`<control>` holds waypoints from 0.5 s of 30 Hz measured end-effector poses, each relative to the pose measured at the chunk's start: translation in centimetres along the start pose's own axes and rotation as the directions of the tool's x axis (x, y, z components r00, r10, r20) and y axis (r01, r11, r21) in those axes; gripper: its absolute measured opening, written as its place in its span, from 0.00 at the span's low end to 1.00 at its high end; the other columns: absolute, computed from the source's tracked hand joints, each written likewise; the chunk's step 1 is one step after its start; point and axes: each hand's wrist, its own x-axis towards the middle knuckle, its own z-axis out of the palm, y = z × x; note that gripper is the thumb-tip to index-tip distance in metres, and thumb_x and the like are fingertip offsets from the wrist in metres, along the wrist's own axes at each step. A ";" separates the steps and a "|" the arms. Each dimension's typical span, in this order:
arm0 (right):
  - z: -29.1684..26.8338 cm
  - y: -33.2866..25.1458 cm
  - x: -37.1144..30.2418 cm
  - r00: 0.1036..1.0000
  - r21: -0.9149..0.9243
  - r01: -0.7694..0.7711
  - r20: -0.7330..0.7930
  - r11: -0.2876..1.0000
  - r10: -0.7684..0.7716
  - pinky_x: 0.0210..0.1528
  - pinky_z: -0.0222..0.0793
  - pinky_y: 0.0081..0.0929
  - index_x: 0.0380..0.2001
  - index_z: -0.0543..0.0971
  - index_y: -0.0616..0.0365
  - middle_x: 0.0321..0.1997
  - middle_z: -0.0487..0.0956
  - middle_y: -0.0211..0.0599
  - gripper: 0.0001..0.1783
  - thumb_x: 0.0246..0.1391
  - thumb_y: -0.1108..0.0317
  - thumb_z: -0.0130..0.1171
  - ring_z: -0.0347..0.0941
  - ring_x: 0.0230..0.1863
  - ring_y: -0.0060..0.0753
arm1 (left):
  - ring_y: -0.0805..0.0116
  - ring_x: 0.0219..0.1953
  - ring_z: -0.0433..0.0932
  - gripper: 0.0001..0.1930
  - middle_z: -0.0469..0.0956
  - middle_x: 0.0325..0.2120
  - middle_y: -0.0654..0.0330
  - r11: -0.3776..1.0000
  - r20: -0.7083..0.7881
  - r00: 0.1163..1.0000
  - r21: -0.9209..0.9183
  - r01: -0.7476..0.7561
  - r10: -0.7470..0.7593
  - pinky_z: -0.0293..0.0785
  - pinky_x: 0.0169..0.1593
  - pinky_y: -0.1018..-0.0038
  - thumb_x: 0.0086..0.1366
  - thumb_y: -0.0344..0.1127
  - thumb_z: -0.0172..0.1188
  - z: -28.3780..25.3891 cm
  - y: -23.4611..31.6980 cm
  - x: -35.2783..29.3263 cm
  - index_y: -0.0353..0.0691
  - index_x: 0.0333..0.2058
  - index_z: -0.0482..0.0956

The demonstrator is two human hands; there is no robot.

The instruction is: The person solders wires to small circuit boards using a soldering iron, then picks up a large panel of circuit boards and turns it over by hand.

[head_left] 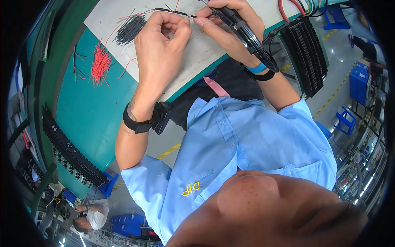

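Note:
My left hand (162, 51) is closed at the edge of a white work sheet (187, 61), its thumb and forefinger pinching a thin wire (175, 12) with black sleeve pieces on it. Opposite it, my right hand (230, 35) grips a black pen-shaped tool (238, 26) with a ribbed cord end. That hand's thumb and forefinger also meet near the wire's end, close to the left fingertips. The tool's tip is cut off by the top edge. Beside my left hand lie a pile of short black pieces (131, 29) and a bunch of red wires (100, 65).
Under the sheet is a green mat (88, 107). Black slotted racks stand at the right (304, 53) and lower left (72, 150). Thick red cables (284, 10) run at upper right. Blue stools (345, 120) stand on the floor; another person (96, 216) sits at lower left.

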 end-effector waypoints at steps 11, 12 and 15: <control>0.2 -0.2 0.2 1.000 0.028 0.026 -0.007 0.999 -0.026 0.41 0.78 0.20 0.47 0.77 0.64 0.37 0.86 0.39 0.20 0.52 0.80 0.72 0.82 0.37 0.21 | 0.74 0.31 0.79 0.10 0.83 0.28 0.61 0.996 -0.018 0.999 0.074 -0.041 0.042 0.76 0.39 0.76 0.62 0.33 0.66 -0.1 0.2 0.0 0.32 0.36 0.82; 0.1 -0.2 0.2 0.999 0.007 0.050 0.001 0.999 -0.050 0.41 0.78 0.20 0.47 0.77 0.64 0.37 0.86 0.39 0.20 0.52 0.81 0.72 0.82 0.37 0.21 | 0.72 0.30 0.80 0.09 0.84 0.27 0.60 0.995 -0.045 0.997 0.077 -0.056 0.059 0.77 0.38 0.74 0.60 0.33 0.66 -0.1 0.2 0.0 0.32 0.34 0.82; 0.0 -0.2 0.2 0.995 -0.035 0.098 0.016 0.995 -0.098 0.40 0.78 0.19 0.47 0.77 0.63 0.37 0.86 0.39 0.20 0.52 0.81 0.72 0.82 0.37 0.20 | 0.72 0.30 0.81 0.09 0.84 0.26 0.60 0.994 -0.058 0.996 0.088 -0.069 0.074 0.77 0.37 0.74 0.60 0.33 0.66 0.0 0.2 0.0 0.32 0.34 0.82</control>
